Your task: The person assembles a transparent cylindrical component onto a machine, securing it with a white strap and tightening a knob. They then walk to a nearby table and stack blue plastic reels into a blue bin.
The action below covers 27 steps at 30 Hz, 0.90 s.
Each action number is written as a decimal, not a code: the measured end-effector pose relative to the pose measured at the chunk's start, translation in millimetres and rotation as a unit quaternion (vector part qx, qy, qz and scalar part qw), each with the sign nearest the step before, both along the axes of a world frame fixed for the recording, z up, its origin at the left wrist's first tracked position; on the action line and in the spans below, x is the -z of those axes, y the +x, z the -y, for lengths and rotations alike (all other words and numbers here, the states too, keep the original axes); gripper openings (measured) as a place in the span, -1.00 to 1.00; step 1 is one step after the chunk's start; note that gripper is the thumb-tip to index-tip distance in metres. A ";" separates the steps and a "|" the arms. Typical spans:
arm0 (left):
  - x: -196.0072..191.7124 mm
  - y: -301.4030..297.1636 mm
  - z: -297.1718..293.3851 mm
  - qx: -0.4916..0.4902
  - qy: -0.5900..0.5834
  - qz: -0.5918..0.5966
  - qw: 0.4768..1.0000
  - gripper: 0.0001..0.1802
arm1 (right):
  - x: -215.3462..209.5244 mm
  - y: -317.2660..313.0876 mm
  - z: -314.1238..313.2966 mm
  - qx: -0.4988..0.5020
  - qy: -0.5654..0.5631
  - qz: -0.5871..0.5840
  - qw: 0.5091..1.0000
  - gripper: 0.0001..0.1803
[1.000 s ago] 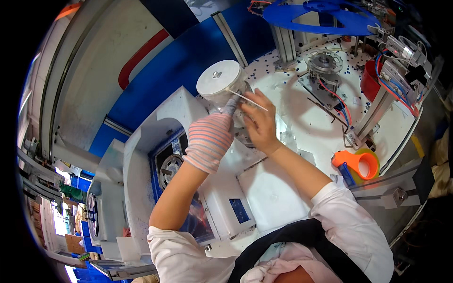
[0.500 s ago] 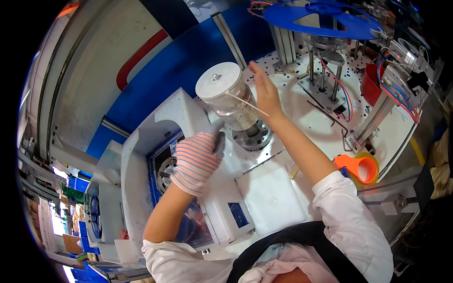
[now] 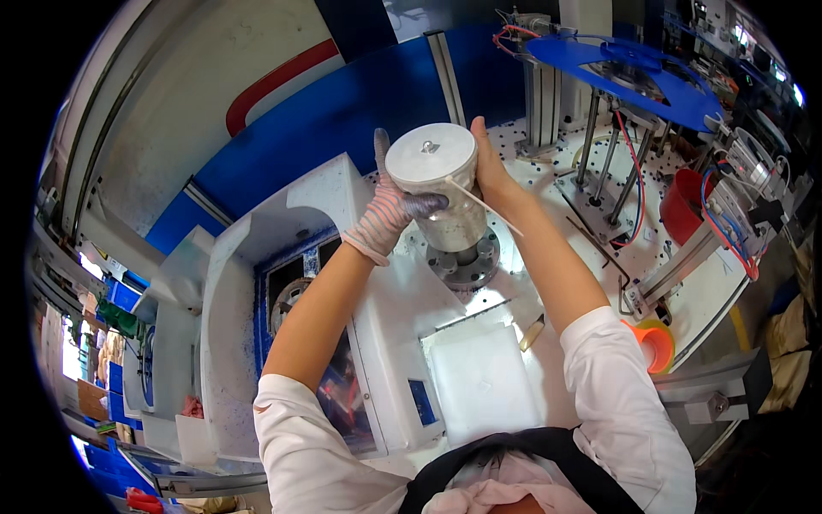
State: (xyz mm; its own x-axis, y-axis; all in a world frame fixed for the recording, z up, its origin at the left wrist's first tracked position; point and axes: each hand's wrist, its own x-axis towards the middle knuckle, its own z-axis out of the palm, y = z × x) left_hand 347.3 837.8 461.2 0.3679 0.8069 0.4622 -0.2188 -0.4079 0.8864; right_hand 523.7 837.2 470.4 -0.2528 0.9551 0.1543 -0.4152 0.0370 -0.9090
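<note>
A metal canister (image 3: 454,224) with a flat pale lid (image 3: 419,163) stands on a round bolted metal base (image 3: 481,272). From under the lid's edge a thin pale stick (image 3: 497,216) sticks out at a slant toward my right forearm. My left hand (image 3: 390,214), in a striped glove with grey fingertips, wraps the canister's left side, its thumb across the front. Bare, my right hand (image 3: 495,176) presses against the opposite side; the canister hides some of its fingers.
A white machine housing (image 3: 342,184) with an open recess stands left. To the right are a blue slotted disc (image 3: 591,64) on posts, a red bucket (image 3: 682,210), hex keys (image 3: 591,236) and orange tape rolls (image 3: 655,347). Small dark pellets lie scattered. A white sheet (image 3: 484,377) lies in front.
My left hand has risen from below the canister to its left side and taken hold. My right hand has closed in on the other side. The whole view has shifted slightly.
</note>
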 end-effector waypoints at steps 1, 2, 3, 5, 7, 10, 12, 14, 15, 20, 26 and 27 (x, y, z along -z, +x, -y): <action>-1.7 0.6 1.2 0.012 0.003 0.008 1.000 0.70 | -0.9 -1.1 2.3 0.000 -0.005 -0.008 1.000 0.13; -4.3 0.7 0.5 0.009 0.000 -0.001 1.000 0.69 | -3.3 -1.6 3.6 0.000 -0.010 -0.015 1.000 0.13; -5.8 -1.9 2.6 0.004 -0.007 -0.013 1.000 0.69 | -4.2 -3.3 5.7 -0.005 -0.014 -0.018 1.000 0.12; -8.2 -6.1 9.1 -0.008 -0.027 -0.031 0.999 0.69 | -4.9 -6.8 8.4 -0.016 -0.024 -0.023 0.999 0.11; -16.2 -0.2 10.0 -0.001 -0.043 -0.050 0.998 0.69 | 13.1 -4.4 -13.7 0.112 0.030 -0.017 0.993 0.06; -19.7 -9.9 3.7 0.013 -0.066 -0.090 0.994 0.68 | 18.6 -4.2 -11.9 0.061 0.003 -0.035 0.998 -0.03; -25.7 -8.8 10.5 0.009 -0.075 -0.089 0.993 0.67 | 12.5 -0.3 -3.3 0.024 -0.012 -0.026 0.999 -0.12; -25.1 -1.2 15.4 0.008 -0.070 -0.067 0.995 0.66 | 8.9 9.4 0.4 0.068 0.013 0.013 0.998 -0.23; -24.1 1.8 14.1 0.010 -0.057 -0.055 0.997 0.65 | 7.2 15.8 3.2 0.122 0.098 -0.017 0.988 -0.30; -27.9 12.3 30.6 0.007 -0.111 0.044 0.993 0.15 | 15.0 12.8 70.8 0.399 0.487 0.222 0.745 -0.57; -3.3 5.5 -20.1 0.054 -0.011 -0.117 0.992 0.24 | -70.9 2.3 35.0 0.442 0.385 0.125 0.800 -0.91; -0.6 5.2 -29.4 0.035 -0.037 -0.137 0.989 0.41 | -84.7 12.9 31.5 0.491 0.405 0.116 0.762 -0.92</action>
State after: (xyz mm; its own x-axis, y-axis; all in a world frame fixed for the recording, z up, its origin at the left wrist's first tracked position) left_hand 352.5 867.2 461.8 0.5270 0.8034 0.2772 0.0089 -0.3314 0.9435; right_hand 536.7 805.6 555.0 0.4131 0.3168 0.8538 0.3433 0.8142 -0.4683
